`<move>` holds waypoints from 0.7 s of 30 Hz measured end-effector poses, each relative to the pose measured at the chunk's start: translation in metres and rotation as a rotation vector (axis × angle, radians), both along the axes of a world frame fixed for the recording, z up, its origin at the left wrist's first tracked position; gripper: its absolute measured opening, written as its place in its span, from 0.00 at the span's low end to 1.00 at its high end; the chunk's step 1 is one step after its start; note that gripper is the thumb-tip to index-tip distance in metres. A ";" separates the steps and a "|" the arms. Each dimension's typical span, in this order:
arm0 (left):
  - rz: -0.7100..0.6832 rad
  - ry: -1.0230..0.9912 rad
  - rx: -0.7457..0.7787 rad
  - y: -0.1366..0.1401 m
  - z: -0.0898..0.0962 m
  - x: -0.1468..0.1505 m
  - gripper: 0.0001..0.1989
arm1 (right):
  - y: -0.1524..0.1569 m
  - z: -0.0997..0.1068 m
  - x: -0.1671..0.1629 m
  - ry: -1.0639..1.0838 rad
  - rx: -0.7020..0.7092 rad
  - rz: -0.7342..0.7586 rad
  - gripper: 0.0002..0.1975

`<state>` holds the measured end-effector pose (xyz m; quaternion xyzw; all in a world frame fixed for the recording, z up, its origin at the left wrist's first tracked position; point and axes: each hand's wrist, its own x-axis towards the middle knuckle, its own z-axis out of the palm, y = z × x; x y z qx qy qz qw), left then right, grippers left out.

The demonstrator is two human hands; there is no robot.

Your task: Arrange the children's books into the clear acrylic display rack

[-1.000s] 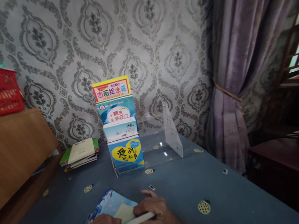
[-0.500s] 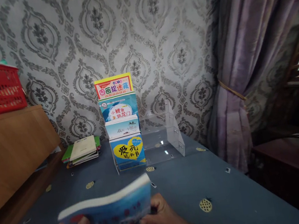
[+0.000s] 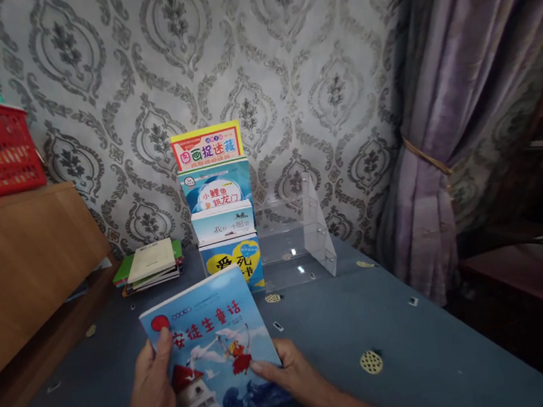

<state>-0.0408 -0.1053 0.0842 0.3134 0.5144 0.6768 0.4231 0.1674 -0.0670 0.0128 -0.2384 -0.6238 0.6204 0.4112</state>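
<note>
Book (image 3: 217, 356) with a blue cover and a red title is held by two hands over the near part of the surface (image 3: 330, 330), a little to the left of the middle. It is closed, its front is turned to the person, and its top is leaned slightly to the left. The left side is grasped by the left hand (image 3: 149, 389), with the thumb laid on the cover and the other fingers mostly hidden behind. The right side, lower down, is pinched by the right hand (image 3: 294, 365) in a similar way. Whether the bottom edge is rested on the surface cannot be told.

On the far side, a clear stand (image 3: 318, 230) is placed, and in its left part more books (image 3: 216, 187) are shown in four rows. The lowest row is partly hidden by the held book. To the left of the stand, a pile of books (image 3: 151, 261) is laid flat.

The step in hand is judged to be the holding of the book with its cover in view. For the next move, an even grip on both sides seems to be called for, so that the cover is not bent.
</note>
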 end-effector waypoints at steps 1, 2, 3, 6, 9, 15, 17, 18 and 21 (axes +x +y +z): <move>-0.007 -0.015 -0.036 0.000 -0.003 0.003 0.32 | 0.000 -0.001 0.000 -0.004 -0.007 -0.010 0.26; -0.022 -0.033 -0.075 0.000 -0.006 0.006 0.33 | 0.001 -0.002 0.000 -0.006 -0.017 -0.017 0.26; -0.034 -0.046 -0.109 0.000 -0.009 0.008 0.33 | 0.002 -0.004 -0.001 -0.008 -0.028 -0.022 0.26; -0.030 -0.033 -0.153 -0.002 -0.016 0.013 0.30 | 0.005 -0.012 -0.002 -0.018 -0.045 -0.041 0.27; -0.061 -0.011 -0.117 -0.001 -0.021 0.011 0.29 | 0.005 -0.015 -0.003 -0.048 -0.036 -0.072 0.26; -0.077 -0.043 -0.011 0.000 -0.030 0.002 0.30 | -0.001 -0.010 -0.003 -0.076 -0.116 -0.035 0.26; -0.015 -0.041 0.022 -0.001 -0.034 -0.003 0.32 | -0.003 -0.010 -0.003 -0.084 -0.148 -0.007 0.27; 0.025 -0.030 0.029 -0.001 -0.036 -0.006 0.33 | -0.003 -0.011 -0.004 -0.085 -0.165 0.004 0.28; 0.125 -0.019 -0.007 0.003 -0.045 -0.018 0.33 | -0.003 -0.014 -0.006 -0.099 -0.197 0.035 0.30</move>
